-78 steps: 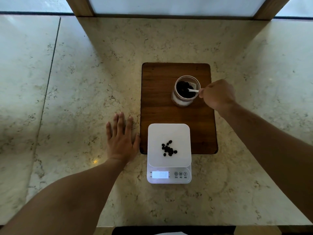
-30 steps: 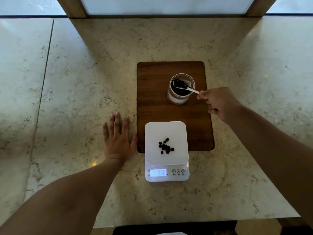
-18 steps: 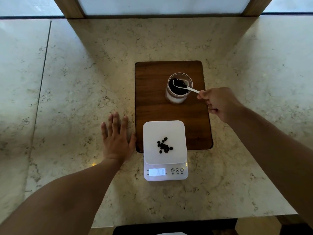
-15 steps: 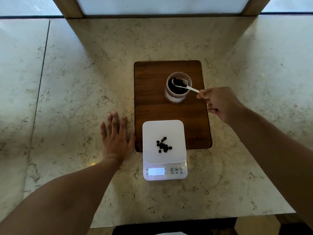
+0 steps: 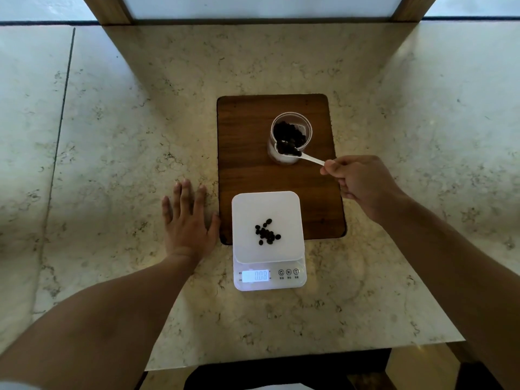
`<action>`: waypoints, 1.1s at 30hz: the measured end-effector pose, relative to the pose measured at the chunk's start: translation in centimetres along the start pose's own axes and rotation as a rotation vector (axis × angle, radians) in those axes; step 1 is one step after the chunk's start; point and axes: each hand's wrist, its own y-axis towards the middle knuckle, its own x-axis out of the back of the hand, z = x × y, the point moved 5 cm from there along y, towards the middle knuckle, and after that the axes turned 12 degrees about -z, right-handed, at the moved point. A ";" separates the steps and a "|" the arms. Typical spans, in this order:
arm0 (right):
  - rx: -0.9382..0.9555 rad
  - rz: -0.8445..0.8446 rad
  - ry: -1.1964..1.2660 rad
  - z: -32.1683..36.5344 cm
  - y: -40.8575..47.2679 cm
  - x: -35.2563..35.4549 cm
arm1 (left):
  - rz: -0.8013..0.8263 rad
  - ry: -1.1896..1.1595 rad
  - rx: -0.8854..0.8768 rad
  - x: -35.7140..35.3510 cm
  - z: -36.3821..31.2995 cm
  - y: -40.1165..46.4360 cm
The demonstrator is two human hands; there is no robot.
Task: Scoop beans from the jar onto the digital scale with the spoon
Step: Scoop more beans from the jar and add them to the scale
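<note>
A clear glass jar with dark beans inside stands on a brown wooden board. My right hand pinches the handle of a white spoon. The spoon's bowl carries several beans and hovers over the jar's near rim. A white digital scale sits at the board's near edge, with a small pile of beans on its platform and a lit display. My left hand lies flat on the counter, fingers spread, just left of the board and scale.
The marble counter stretches wide to the left and right. Its front edge runs close below the scale. A wooden-framed window panel borders the far side.
The spoon has come up out of the jar loaded with beans and moved toward the jar's near rim. My right hand drew back toward me. My left hand stayed flat.
</note>
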 end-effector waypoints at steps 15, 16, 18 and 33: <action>-0.011 0.040 -0.156 -7.1 -3.7 -1.3 | -0.025 -0.011 0.009 -0.1 0.1 -0.1; -0.013 0.039 -0.163 -7.6 -3.9 -1.4 | -0.029 -0.014 0.008 0.0 0.1 -0.1; -0.013 0.035 -0.177 -8.2 -4.4 -1.5 | -0.033 -0.018 0.007 0.0 0.1 -0.1; 0.187 -0.035 -0.263 -9.3 -6.5 -1.7 | -0.026 -0.015 0.007 0.1 0.0 -0.1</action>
